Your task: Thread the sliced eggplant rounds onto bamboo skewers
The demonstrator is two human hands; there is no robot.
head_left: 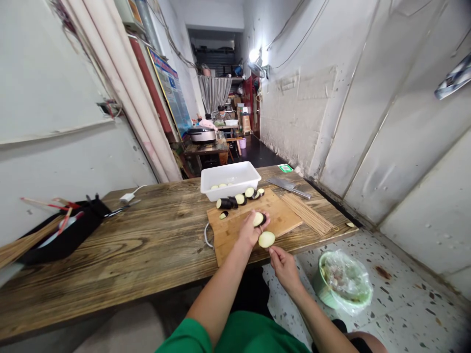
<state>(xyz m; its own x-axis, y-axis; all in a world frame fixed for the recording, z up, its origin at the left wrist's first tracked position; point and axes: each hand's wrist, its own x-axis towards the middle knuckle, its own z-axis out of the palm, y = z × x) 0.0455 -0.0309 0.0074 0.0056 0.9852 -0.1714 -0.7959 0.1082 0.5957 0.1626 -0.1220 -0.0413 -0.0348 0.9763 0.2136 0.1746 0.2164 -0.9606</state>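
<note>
My left hand (250,229) is closed around dark-skinned eggplant slices (258,219) above the cutting board's front part. Just below it, a pale round eggplant slice (267,239) sits on a thin skewer whose tip points toward the left hand. My right hand (283,264) pinches the skewer's lower end, in front of the table edge. More cut eggplant (223,203) lies in a row along the back of the wooden cutting board (283,218). One small end piece (223,214) rests on the board's left side.
Behind the board stands a white plastic tub (231,175) with some slices inside. A cleaver (289,187) and a bundle of bamboo skewers (309,214) lie to the right. A lined green bin (344,282) is on the floor. At left is a black container (69,235).
</note>
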